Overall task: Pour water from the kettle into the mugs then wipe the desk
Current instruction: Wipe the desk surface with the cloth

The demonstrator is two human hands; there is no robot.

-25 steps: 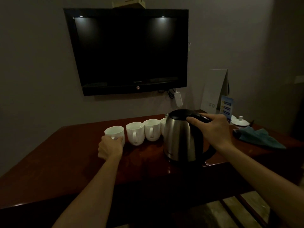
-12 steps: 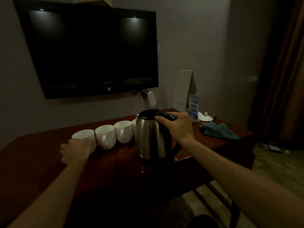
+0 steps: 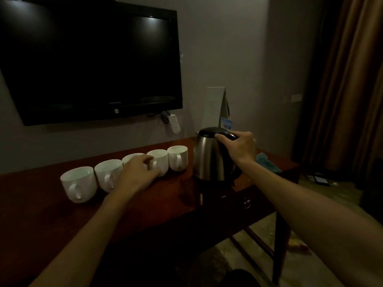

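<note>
Room: we see a dim room, with a dark wooden desk (image 3: 51, 214) against a grey wall.
Kettle: a steel kettle (image 3: 211, 160) with a black lid stands upright on the desk, right of the mugs and near the front edge.
Right hand: our right hand (image 3: 238, 148) grips the kettle's black handle from above — fingers curled over it, thumb side toward the lid.
Mugs: five white mugs sit in a row on the desk, handles facing us. From the left we count the first mug (image 3: 79, 183), the second mug (image 3: 108, 174), the third mug (image 3: 132, 159), the fourth mug (image 3: 159, 160) and the fifth mug (image 3: 178, 157), which stands just beside the kettle but apart from it.
Left hand: our left hand (image 3: 136, 172) reaches over the row in front of the third mug, covering most of it; its fingers are loosely extended toward the fourth mug's handle — we cannot tell whether they touch it, and they hold nothing that we can see.
Cloth: a blue-green cloth (image 3: 267, 163) lies on the desk behind our right wrist, partly hidden.
Wall: a black television (image 3: 89, 59) hangs above the mugs.
Right side: a brown curtain (image 3: 352, 79) hangs there.
</note>
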